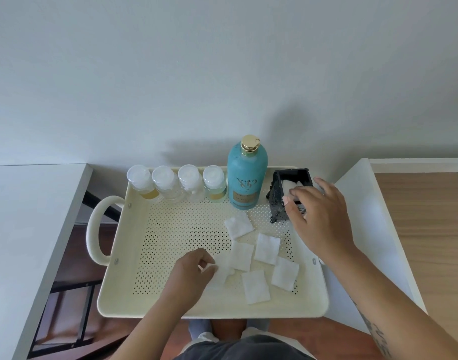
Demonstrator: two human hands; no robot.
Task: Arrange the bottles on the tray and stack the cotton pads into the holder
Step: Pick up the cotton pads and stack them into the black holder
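A cream perforated tray [170,305] holds several small clear bottles [176,185] in a row along its back edge, with a tall teal bottle [247,175] with a gold cap to their right. A black holder [287,196] stands at the tray's back right corner with white pads inside. My right hand [319,214] reaches over the holder's front, fingers at a pad in its opening. Several square white cotton pads [267,248] lie loose on the tray floor. My left hand [194,274] pinches one pad [220,276] near the tray's front.
White furniture tops flank the tray on the left [27,229] and right [365,203], with a wooden surface [430,229] at the far right. A looped handle [98,229] juts from the tray's left side. A plain wall stands behind.
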